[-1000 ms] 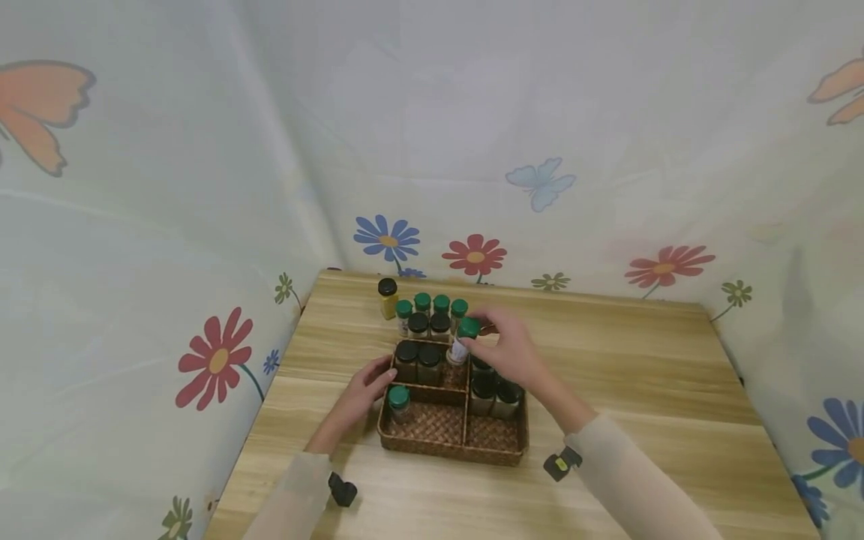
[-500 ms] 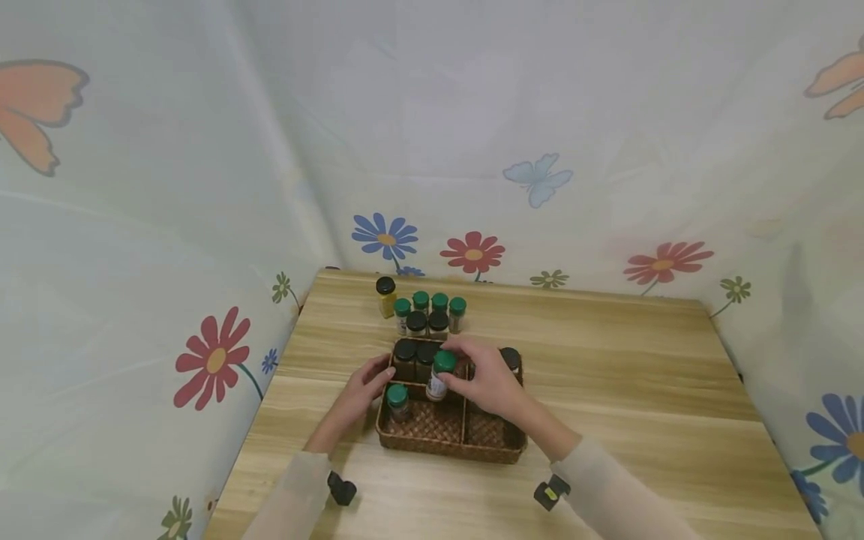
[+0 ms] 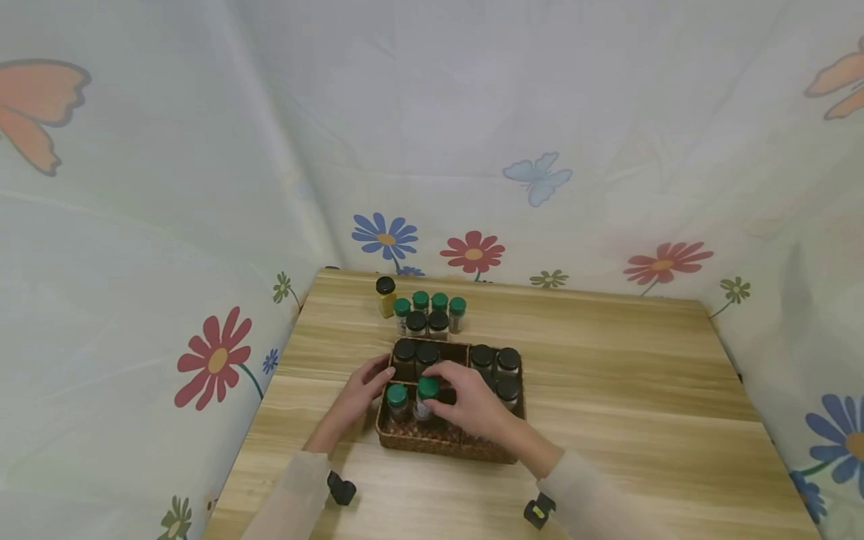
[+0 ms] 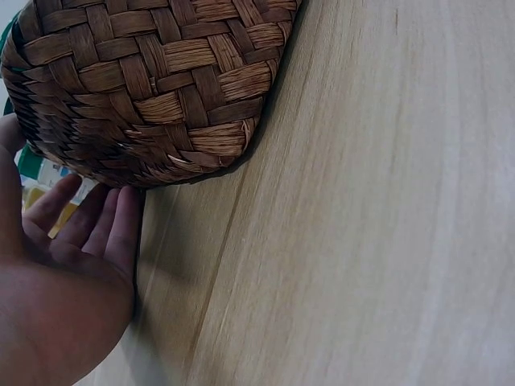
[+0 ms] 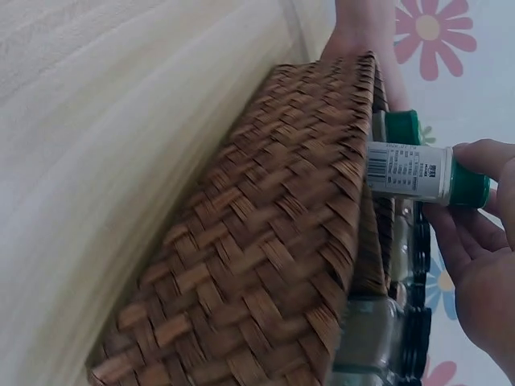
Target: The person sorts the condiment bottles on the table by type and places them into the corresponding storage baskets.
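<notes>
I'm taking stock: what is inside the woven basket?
The woven basket holds at least five black-lidded jars, a green-capped jar and another green-capped jar gripped by the right hand. From above, that hand hides part of the interior.

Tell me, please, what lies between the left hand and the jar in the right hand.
The head view shows the basket wall and another green-capped jar between the left hand and the held jar.

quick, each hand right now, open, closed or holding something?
Left hand: open, resting against the woven basket.
Right hand: holding a spice jar by its green cap.
</notes>
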### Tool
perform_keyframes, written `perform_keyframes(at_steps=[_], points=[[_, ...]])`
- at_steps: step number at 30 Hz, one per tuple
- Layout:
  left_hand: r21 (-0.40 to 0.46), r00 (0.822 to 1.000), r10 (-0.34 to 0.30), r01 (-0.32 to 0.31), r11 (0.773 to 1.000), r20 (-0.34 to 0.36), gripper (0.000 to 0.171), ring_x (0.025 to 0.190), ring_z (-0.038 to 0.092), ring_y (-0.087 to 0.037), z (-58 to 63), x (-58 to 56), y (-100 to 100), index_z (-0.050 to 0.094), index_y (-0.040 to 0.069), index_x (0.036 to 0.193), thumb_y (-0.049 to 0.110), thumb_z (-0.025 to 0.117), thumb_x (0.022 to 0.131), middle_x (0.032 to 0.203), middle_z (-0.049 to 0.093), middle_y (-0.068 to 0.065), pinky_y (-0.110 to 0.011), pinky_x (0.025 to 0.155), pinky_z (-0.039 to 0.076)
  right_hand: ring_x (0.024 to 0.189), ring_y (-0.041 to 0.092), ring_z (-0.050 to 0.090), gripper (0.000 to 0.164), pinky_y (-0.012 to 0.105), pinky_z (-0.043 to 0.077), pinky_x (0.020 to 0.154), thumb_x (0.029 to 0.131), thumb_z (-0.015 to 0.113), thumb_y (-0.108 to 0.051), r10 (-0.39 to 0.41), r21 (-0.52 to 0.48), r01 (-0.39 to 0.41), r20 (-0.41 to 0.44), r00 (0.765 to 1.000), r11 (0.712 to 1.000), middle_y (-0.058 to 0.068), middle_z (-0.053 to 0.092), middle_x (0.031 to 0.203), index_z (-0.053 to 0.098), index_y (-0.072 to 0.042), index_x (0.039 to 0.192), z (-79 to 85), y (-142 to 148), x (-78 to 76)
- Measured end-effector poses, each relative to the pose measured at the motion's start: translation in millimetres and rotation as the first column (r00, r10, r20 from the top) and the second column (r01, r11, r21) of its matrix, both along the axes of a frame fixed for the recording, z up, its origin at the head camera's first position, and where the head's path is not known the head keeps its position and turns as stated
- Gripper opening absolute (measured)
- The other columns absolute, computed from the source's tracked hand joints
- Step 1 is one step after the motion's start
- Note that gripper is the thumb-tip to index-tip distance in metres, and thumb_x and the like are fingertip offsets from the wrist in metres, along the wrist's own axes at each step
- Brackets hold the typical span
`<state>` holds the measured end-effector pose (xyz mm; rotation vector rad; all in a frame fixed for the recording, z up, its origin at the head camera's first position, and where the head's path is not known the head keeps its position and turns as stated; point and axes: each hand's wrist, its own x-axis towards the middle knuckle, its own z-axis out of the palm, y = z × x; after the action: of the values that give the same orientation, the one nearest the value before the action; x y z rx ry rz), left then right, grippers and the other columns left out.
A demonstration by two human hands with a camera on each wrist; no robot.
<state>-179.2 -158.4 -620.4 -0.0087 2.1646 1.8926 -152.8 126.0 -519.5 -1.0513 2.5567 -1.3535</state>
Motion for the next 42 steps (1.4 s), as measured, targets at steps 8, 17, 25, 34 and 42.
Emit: perform_keyframes(at_steps=[8,17,25,34,42], points=[[0.005,1.000,0.004,-0.004,1.000,-0.002,0.063,0.147,0.047,-0.031,0.7,0.8,0.2,0.050,0.018,0.157,0.047,0.066,0.105,0.161,0.048,-0.011,-0.054,0.117,0.044,0.113,0.012,0.067,0.043,0.030,0.059,0.094,0.097,0.081,-0.016,-0.006,0.052,0.007,-0.017,1.000,0.999,0.000,0.069,0.127,0.065,-0.007,0.135,-11.2,-9.2,7.7],[-0.002,1.000,0.007,-0.007,1.000,-0.008,0.063,0.147,0.047,-0.032,1.7,2.2,1.2,0.049,0.018,0.157,0.049,0.065,0.105,0.161,0.049,-0.012,-0.055,0.117,0.043,0.112,0.011,0.067,0.042,0.034,0.060,0.093,0.095,0.083,-0.016,-0.022,0.041,0.023,-0.007,1.000,0.999,-0.001,0.068,0.127,0.065,-0.010,0.134,-31.6,-13.7,12.3],[-0.012,1.000,0.010,-0.010,1.000,-0.009,0.063,0.148,0.047,-0.031,4.9,2.6,2.4,0.049,0.018,0.157,0.049,0.065,0.105,0.161,0.049,-0.011,-0.055,0.117,0.044,0.112,0.011,0.067,0.041,0.031,0.059,0.093,0.095,0.083,-0.015,-0.052,0.027,0.053,-0.016,0.999,0.998,0.000,0.068,0.126,0.066,-0.012,0.133,-40.5,-18.3,15.9],[-0.017,1.000,0.006,-0.006,1.000,-0.022,0.063,0.148,0.046,-0.032,9.9,4.5,3.1,0.049,0.017,0.158,0.049,0.065,0.105,0.161,0.048,-0.012,-0.055,0.117,0.044,0.112,0.013,0.067,0.042,0.032,0.060,0.094,0.094,0.084,-0.013,-0.077,0.031,0.080,-0.093,0.993,0.996,0.001,0.068,0.124,0.066,-0.011,0.132,-42.3,-22.3,17.0],[-0.020,1.000,0.006,-0.006,1.000,-0.023,0.062,0.148,0.047,-0.032,9.6,4.8,3.0,0.049,0.018,0.158,0.048,0.065,0.106,0.161,0.049,-0.012,-0.056,0.117,0.043,0.111,0.014,0.066,0.040,0.034,0.060,0.093,0.095,0.084,-0.018,-0.119,0.073,0.134,-0.180,0.976,0.988,0.000,0.067,0.121,0.067,-0.011,0.130,-40.0,-25.0,22.5]])
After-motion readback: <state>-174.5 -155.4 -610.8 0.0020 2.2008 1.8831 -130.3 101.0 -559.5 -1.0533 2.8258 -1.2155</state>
